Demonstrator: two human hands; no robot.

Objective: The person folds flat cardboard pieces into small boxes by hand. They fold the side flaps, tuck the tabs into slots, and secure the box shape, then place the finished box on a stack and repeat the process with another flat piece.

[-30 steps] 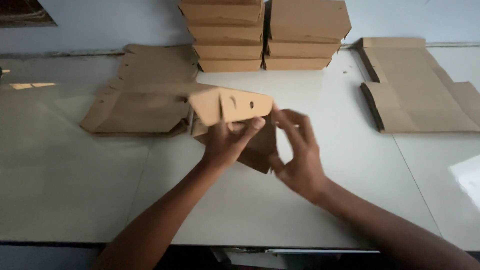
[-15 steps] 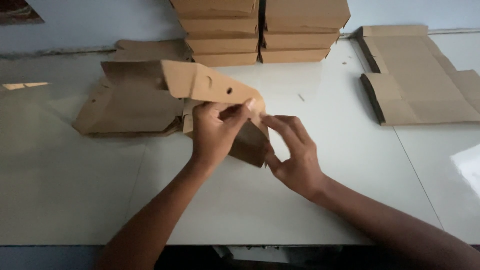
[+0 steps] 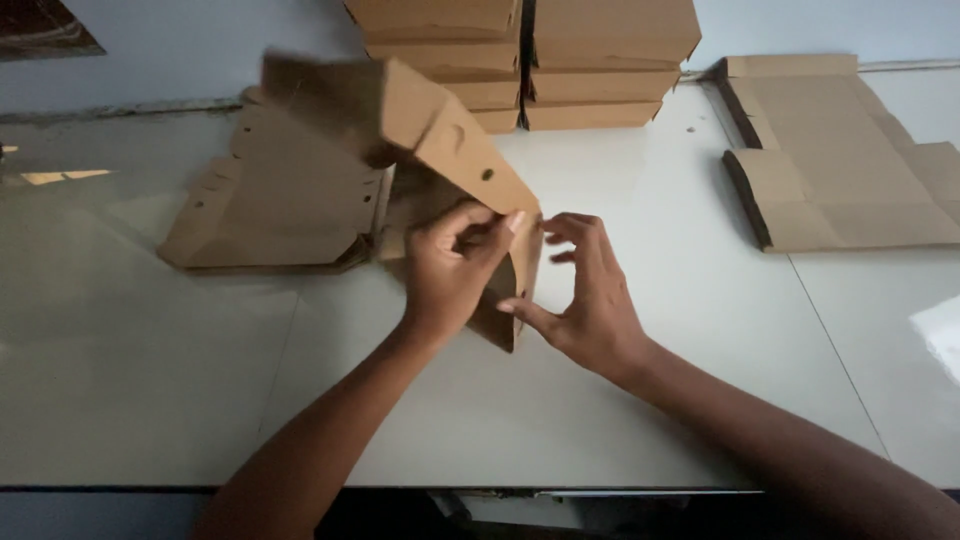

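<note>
A brown cardboard box blank (image 3: 420, 125), partly folded, stands raised over the middle of the white table (image 3: 150, 380). My left hand (image 3: 450, 270) grips its near corner, thumb and fingers pinched on the folded flap with small round holes. Just to the right, my right hand (image 3: 585, 295) touches the box's near side edge with thumb and fingertips, fingers spread. The lower part of the box is hidden behind my left hand.
A pile of flat cardboard blanks (image 3: 280, 205) lies at the left behind the box. Two stacks of folded boxes (image 3: 530, 50) stand at the back centre. More flat blanks (image 3: 850, 160) lie at the right. The table's front edge runs below my forearms.
The box's long flap has swung up and leftwards, from nearly level to steeply tilted. My left hand shifted along its corner; my right hand stayed near the side edge.
</note>
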